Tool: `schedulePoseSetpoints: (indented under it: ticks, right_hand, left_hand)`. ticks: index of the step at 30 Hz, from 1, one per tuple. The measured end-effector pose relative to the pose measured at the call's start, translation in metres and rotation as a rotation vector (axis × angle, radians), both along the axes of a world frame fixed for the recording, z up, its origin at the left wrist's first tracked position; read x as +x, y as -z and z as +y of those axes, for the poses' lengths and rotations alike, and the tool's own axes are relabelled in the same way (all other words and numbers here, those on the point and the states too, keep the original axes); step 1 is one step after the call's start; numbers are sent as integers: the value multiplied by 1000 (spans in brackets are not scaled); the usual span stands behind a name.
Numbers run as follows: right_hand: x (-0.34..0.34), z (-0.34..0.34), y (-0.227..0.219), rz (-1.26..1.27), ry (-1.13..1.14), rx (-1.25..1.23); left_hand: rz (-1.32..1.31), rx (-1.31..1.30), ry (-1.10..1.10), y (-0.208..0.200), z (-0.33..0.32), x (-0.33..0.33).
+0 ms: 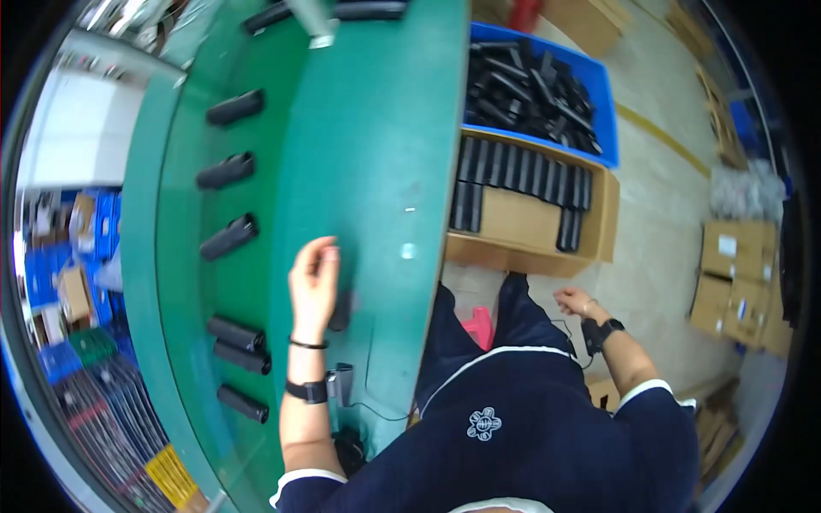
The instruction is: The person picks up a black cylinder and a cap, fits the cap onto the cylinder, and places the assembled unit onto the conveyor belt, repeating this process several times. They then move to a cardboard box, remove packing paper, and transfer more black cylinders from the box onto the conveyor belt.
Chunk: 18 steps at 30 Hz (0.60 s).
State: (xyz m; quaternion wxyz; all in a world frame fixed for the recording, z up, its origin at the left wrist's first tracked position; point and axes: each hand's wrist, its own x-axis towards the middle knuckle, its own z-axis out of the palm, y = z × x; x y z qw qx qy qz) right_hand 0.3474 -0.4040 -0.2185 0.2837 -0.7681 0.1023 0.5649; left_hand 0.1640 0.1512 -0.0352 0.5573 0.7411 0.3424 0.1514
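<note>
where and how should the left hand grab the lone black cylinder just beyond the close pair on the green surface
Probably around the middle of the black cylinder, from above and its right, with the left hand's thumb and fingers across its long sides. It lies on its side, slightly aslant, right end toward the hand, with gaps separating it from its neighbours.

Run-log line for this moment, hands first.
left hand: above green worktop, nothing visibly held | right hand: beside right leg, nothing visibly held | open carton: partly filled, black pieces
</note>
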Motion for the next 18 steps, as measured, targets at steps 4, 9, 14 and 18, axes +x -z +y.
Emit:
schedulePoseSetpoints:
  ticks: [4,9,14,18]
  right_hand:
    - [6,-26,-10,8,121,126]
    - [44,-106,26,87,159,160]
    - [135,-164,121,-9,91,155]
    - [227,-203,205,-539,-78,87]
  left_hand:
    - [24,-345,539,35,-152,135]
    - [476,-692,766,125,-270,220]
    - [571,-773,343,239,-301,269]
    - [582,-738,311,321,-324,341]
